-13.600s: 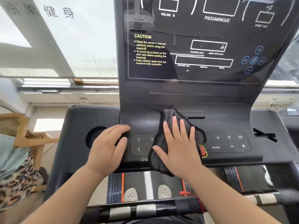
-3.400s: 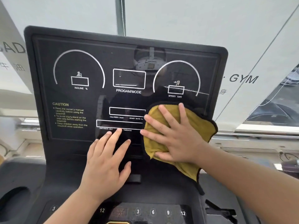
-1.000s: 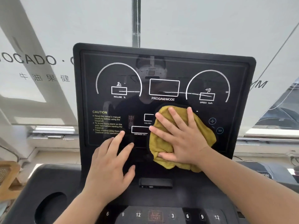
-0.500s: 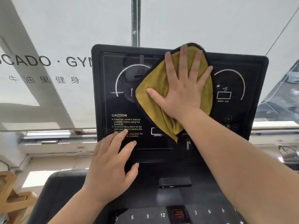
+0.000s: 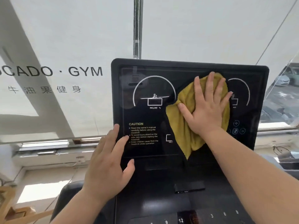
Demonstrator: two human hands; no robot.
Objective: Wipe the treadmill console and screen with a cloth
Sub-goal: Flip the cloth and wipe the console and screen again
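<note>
I have the right hand flat on the yellow cloth, its fingers straight and fanned wide, gripping nothing and simply pressing the fabric against the screen. The cloth lies on the upper right part of the screen, between the two dial arcs, with its loose corner hanging down toward the screen's lower edge. Spreading the palm that way puts as much cloth on the glass as possible, so I judge this to be a broad wiping pass rather than a spot rub. My left hand sits at the screen's lower left edge, beside the CAUTION text, fingers extended and relaxed, holding nothing. I read it as a brace that steadies the upright panel against the push of the other hand. The left half of the screen, around the incline dial, is where I would take the cloth next. Below the screen, the console with its numbered keys shows only in part.
</note>
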